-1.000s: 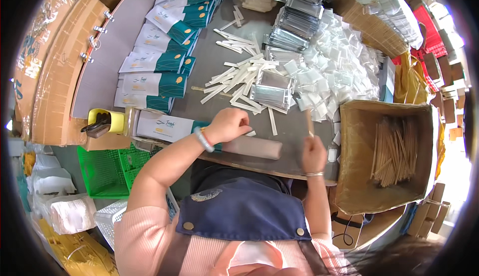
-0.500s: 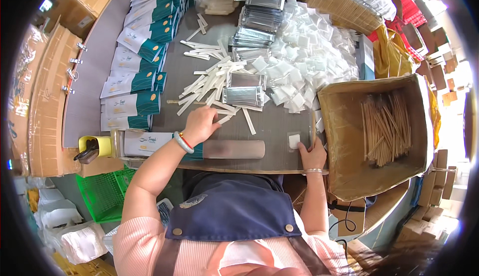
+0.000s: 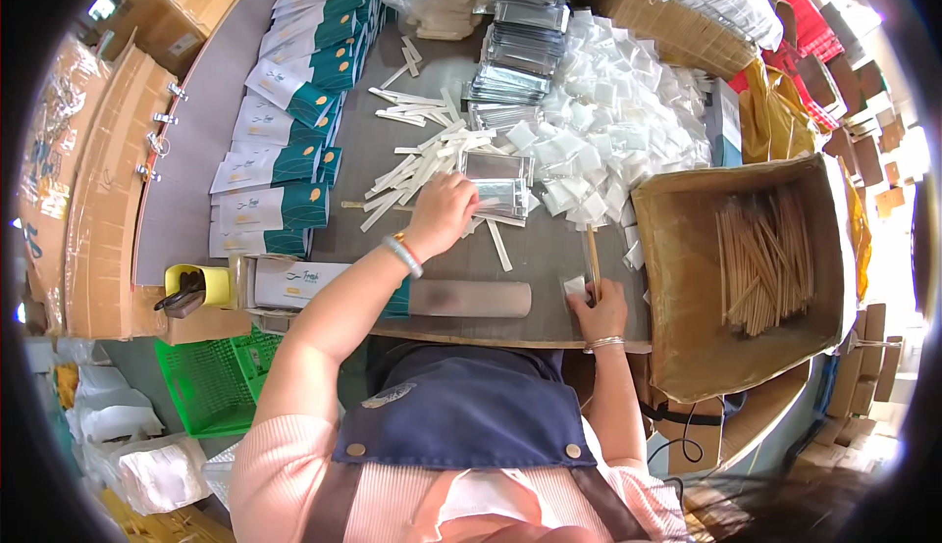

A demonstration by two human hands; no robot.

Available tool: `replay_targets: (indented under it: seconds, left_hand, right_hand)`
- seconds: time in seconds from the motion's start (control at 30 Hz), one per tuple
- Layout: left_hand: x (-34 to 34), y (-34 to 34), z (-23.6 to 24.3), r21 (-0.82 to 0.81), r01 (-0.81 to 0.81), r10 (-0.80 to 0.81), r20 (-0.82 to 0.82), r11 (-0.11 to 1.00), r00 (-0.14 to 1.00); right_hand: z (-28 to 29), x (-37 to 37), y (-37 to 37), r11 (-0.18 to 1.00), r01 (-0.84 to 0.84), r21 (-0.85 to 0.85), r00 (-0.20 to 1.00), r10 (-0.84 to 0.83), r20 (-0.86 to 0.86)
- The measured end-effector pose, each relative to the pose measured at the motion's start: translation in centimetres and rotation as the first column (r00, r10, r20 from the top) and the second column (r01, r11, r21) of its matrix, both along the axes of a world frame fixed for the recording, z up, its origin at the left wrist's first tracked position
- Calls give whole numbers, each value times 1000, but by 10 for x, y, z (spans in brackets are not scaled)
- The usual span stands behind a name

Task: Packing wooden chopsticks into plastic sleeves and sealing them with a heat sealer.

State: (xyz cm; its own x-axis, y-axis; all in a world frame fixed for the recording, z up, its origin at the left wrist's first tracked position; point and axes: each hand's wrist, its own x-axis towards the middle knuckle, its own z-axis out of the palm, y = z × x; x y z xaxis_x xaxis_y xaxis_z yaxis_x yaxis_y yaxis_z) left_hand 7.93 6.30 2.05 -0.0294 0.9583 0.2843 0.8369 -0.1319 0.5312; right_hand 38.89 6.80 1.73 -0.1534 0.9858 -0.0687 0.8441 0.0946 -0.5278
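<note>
My left hand [image 3: 444, 214] is over the table at the left edge of the flat silver packets [image 3: 502, 200], its fingers curled. What is between its fingertips, if anything, is hidden. Beside it lies a loose heap of thin white strips [image 3: 422, 162]. Near the table's front edge, my right hand [image 3: 602, 311] is closed on a slim brown stick [image 3: 593, 254] that points away from me. A small white square sachet [image 3: 575, 290] shows at its fingertips; whether it is gripped or only touched, I cannot tell. Beyond lies a large pile of clear-wrapped white sachets [image 3: 628, 102].
An open cardboard box [image 3: 677, 347] holding brown sticks [image 3: 765, 258] stands at the right. Stacked white-and-teal pouches [image 3: 270, 209] line the left side. A long roll-like beige piece [image 3: 471, 299] lies along the front edge, near a yellow cup [image 3: 199, 286].
My left hand has moved right, from the white strips to the silver packets. My right hand has shifted slightly left, bringing the brown stick beside the small white sachet.
</note>
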Motion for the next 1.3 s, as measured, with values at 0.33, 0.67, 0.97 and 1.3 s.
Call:
replay_targets:
  seconds: [0.33,0.67,0.97,1.3]
  left_hand:
    - [-3,18,-1,-57,-75,69,-101,996,992]
    - [11,-65,33,-352,222,-154,209,909,966]
    - [28,-107,28,-292,10,255,853,956,455]
    - [-9,-114,34,-308,-275,309,950,911,-40]
  right_hand:
    - [15,-70,-13,759,-643,99,726,646,-235]
    - [35,-40,-3,627,-582,-518,608,-87,-789]
    - [27,-55,-14,438,-698,-566,633,7,-774]
    - [20,-29,3,439,-614,-656,741,32,-671]
